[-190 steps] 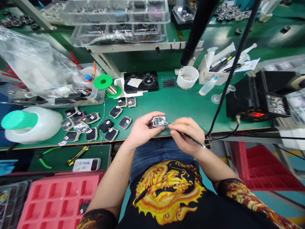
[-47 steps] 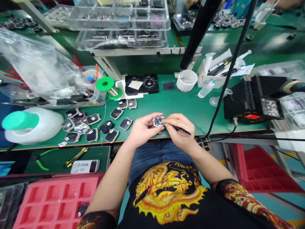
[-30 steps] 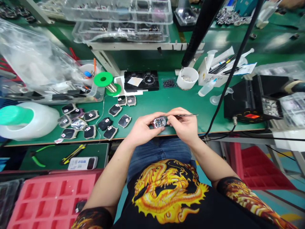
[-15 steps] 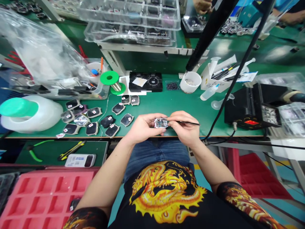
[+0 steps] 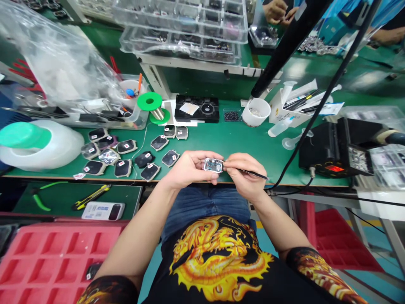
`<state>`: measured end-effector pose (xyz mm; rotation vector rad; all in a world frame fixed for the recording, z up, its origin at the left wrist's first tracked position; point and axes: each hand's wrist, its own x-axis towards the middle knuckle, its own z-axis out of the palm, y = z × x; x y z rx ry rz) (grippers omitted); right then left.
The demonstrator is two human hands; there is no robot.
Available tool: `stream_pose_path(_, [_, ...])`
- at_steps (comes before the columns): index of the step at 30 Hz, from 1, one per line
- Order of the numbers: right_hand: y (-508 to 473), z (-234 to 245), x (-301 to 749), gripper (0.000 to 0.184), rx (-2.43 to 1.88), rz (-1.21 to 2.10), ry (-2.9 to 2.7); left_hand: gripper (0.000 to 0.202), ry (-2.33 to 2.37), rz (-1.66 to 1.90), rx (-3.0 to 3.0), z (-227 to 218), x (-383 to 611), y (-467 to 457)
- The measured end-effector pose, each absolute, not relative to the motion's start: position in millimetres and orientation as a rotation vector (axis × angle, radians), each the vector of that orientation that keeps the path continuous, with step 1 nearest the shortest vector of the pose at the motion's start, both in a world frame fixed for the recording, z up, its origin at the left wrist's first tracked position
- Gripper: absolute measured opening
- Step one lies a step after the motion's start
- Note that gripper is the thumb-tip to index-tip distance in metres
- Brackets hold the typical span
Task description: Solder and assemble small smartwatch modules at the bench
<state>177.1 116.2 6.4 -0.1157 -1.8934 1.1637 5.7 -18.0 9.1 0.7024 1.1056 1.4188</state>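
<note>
Head view: left grip [image 5: 187, 170] held a watch case [image 5: 213, 165], circuitry exposed; right grip [image 5: 245, 174] held a thin dark tool [image 5: 257, 174].
Left fingers pinched the case by its edges, above the front of the surface [image 5: 204, 137]. Right was narrow around the tool, tip near the case's right end, contact unclear. Labelled watches [image 5: 150, 172] lay left, wire spool [image 5: 149, 101] behind them.

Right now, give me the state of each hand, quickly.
Left hand: closed, holding an open watch case.
Right hand: closed, holding a thin dark tool.
</note>
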Motion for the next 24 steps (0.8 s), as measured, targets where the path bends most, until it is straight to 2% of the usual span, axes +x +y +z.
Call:
stream_pose_path(8, [113.9,8.4,179.0,0.032,-0.034,1.107,-1.935,0.056,1.011,1.412,0.678,8.9,2.7,-20.2])
stream_pose_path(19, [117.3,19.5,190.2,0.03,-0.057,1.035,-1.955,0.056,1.105,1.453,0.735,5.1,9.4,-16.2])
stream_pose_path(24, [123.1,20.2,198.5,0.028,-0.186,0.958,-1.908,0.065,1.159,1.514,0.699,-3.7,12.5,-13.9])
